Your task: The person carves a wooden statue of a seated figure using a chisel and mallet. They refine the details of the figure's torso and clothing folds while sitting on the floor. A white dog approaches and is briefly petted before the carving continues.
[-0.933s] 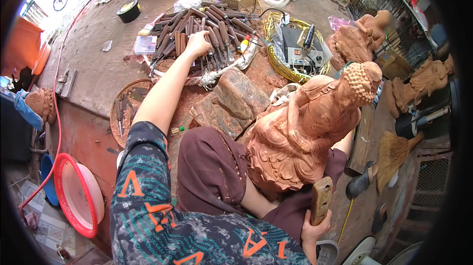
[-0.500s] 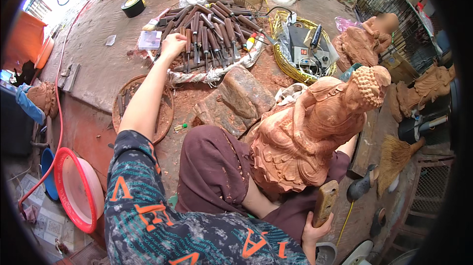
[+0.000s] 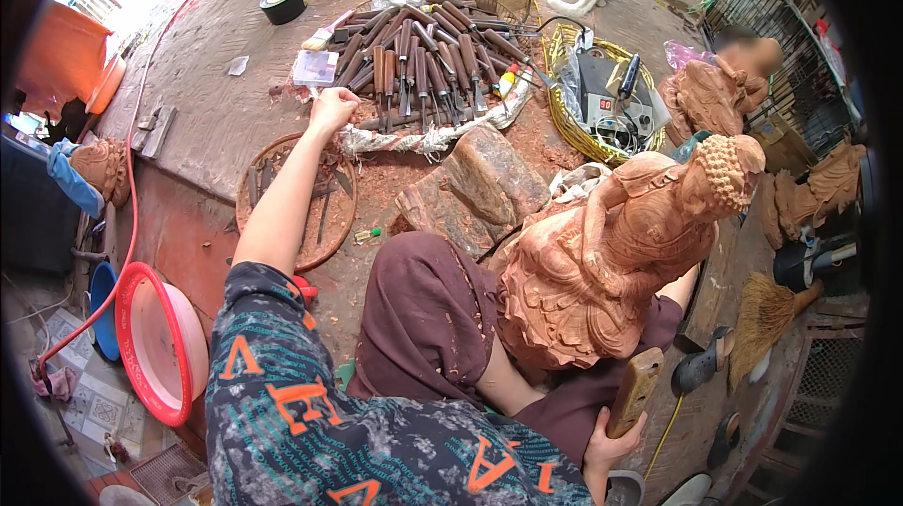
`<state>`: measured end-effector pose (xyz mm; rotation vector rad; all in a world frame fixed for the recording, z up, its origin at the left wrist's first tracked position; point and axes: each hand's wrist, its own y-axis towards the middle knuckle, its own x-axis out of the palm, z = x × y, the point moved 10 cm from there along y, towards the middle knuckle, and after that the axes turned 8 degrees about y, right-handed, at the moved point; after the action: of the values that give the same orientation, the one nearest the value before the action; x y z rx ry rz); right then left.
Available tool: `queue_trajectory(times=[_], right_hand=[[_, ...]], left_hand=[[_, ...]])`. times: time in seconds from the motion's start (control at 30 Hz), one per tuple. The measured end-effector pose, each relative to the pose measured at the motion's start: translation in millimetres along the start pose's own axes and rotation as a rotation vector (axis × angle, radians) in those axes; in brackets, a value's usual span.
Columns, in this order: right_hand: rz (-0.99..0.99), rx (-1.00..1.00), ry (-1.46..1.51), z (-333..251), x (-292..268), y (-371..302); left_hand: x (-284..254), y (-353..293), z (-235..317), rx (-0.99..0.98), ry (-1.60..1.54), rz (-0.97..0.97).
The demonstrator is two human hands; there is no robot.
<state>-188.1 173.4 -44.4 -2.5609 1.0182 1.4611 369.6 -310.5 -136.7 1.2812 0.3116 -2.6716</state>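
Toward the upper left of the frame, the left hand [image 3: 331,109] is stretched out, its fingers closed at the near edge of a spread of wooden-handled carving chisels [image 3: 423,64]; at the lower right, a wooden mallet [image 3: 634,390] is gripped by the right hand [image 3: 609,450]; a carved wooden statue [image 3: 616,252] is propped against the lap at centre right.

— Where is the left hand [image 3: 331,111]?
— Far forward, arm stretched nearly straight, fingers curled down, knuckles up.
— And the right hand [image 3: 611,445]?
— Low by the lap, elbow bent, fingers closed in a grip, thumb up.
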Motion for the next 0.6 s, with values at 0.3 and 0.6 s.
queue_trajectory(times=[0.3,0.6], right_hand=[[0.02,0.041,0.026,15,0,-4],[0.024,0.064,-0.063,33,0,-12]], left_hand=[[41,-58,53,0.221,0.45,0.183],[28,-52,46,0.142,0.577,0.37]])
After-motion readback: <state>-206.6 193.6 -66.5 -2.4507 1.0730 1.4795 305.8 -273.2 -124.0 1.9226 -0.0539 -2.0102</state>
